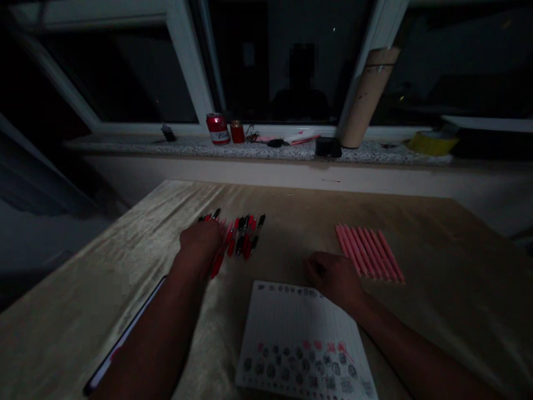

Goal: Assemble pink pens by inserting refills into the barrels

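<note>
My left hand (200,240) is curled at the left end of a loose group of red and black pens (245,230). Its fingertips and whatever they pinch are hidden behind the knuckles. A bit of pink shows among the pens just beside it. My right hand (335,275) rests over the top right corner of a lined notebook page (291,316), its fingers curled in loosely with nothing seen in them. Dark and red scribbled marks cover parts of the page. Just past the right hand lies a neat row of several pink pencils (370,253), side by side.
A phone-like flat device (125,339) lies under my left forearm. Behind the cloth-covered table (291,205), the windowsill (187,147) holds a red can (217,129), a small red jar (237,132), a black box (328,147), a tall tan cylinder (370,100) and yellow tape (433,143). The light is dim.
</note>
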A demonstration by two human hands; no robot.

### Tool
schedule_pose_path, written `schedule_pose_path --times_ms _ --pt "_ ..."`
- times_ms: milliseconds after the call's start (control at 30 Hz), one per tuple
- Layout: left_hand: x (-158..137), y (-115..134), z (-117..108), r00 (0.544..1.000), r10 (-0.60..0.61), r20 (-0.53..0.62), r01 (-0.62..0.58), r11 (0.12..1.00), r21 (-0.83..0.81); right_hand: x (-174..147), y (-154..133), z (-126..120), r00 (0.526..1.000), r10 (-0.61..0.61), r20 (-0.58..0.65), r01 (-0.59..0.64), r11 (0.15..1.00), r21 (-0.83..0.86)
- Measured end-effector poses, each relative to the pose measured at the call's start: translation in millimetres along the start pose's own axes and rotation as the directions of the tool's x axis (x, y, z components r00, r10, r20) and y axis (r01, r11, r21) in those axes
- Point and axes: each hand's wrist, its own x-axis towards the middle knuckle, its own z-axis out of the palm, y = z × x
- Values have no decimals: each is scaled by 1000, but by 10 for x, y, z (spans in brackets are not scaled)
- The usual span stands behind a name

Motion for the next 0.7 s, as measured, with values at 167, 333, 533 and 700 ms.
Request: schedule_pose_path --times_ms 167,333,533,700 --pt "98 -30 40 998 -20 54 21 1000 -5 -15 16 19 1000 1 2 -1 1000 2" --pt "118 -75 39 994 -16 109 12 999 31 -17 19 39 1000 -16 -5 16 1000 6" --pt "120 -93 35 975 54 214 -68 996 58 -26 3 20 1000 -15 -3 15 1000 12" --pt "84 -129 55 953 141 267 -163 985 62 -55 -3 7 1000 -26 -5 25 1000 -16"
